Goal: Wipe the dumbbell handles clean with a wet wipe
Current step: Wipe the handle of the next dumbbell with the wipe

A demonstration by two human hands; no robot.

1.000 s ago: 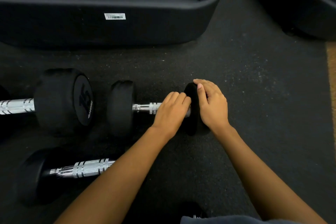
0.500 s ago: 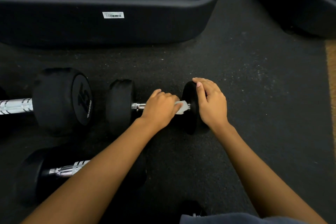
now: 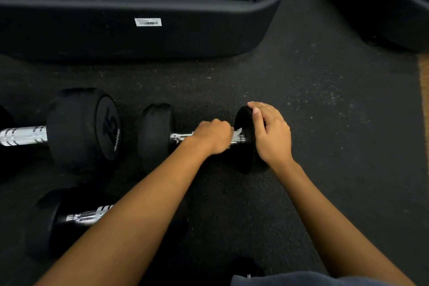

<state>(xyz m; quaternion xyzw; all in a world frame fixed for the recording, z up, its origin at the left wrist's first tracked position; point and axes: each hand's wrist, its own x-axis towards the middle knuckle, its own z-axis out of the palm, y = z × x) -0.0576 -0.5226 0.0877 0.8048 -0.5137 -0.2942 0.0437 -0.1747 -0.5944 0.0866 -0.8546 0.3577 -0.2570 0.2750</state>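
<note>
— Entry one: the grips?
— My left hand (image 3: 213,136) was curled tight round a crumpled white wet wipe (image 3: 237,133) and pressed it onto the ringed chrome handle (image 3: 182,137) of the small black round-headed dumbbell (image 3: 155,137). A corner of the wipe stuck out on the side toward my other hand. My right hand (image 3: 271,132) lay over the top rim of that dumbbell's right-end head (image 3: 246,162), fingers bent over it, holding it.
— And the handle's place?
— Under my left palm, between the two hands. A bare stretch showed just past my left wrist and ran to the other head.
— Further entries?
— Well to the left of my left hand: a larger black dumbbell marked 15 (image 3: 81,130). Partly hidden beneath my left forearm: a third black dumbbell with a ringed chrome bar (image 3: 88,216). Under everything: black speckled rubber flooring (image 3: 325,146). Ahead of both hands: the black moulded base of a machine (image 3: 162,42), with a white barcode sticker (image 3: 147,22).
</note>
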